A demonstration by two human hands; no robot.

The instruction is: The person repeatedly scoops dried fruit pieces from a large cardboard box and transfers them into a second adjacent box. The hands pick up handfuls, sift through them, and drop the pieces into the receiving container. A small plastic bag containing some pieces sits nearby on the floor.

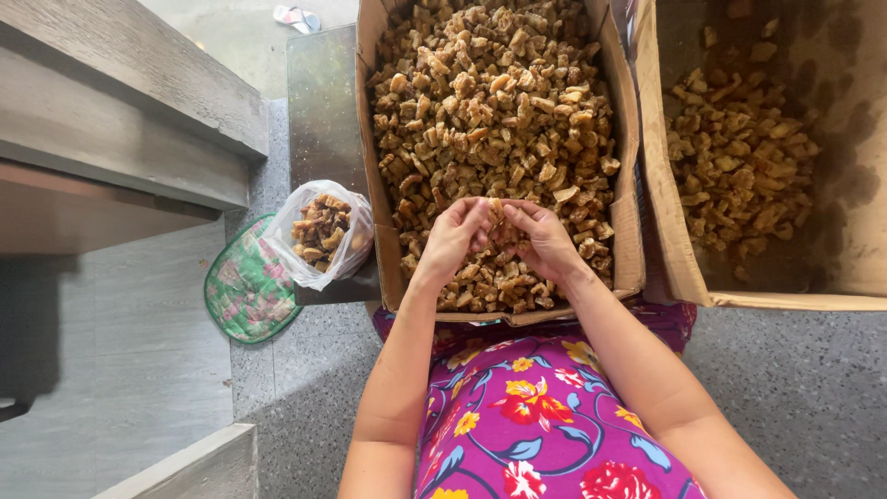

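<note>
Hands meet over the near end of the full box [383,259]: left hand [453,238] and right hand [545,242] pinch one brown chunk [497,214] between their fingertips, both equally close, the heap of chunks [490,102] lying just beneath and ahead.

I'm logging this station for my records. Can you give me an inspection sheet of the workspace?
Surface: grey speckled floor.
Job's things: full cardboard box of brown chunks; one piece held between both hands.
Clutter: clear bag of chunks; green patterned mat; part-filled second box.
Grippers: left hand and right hand, fingertips pinching the piece.
Cables: nothing seen.
Surroundings: grey steps.
</note>
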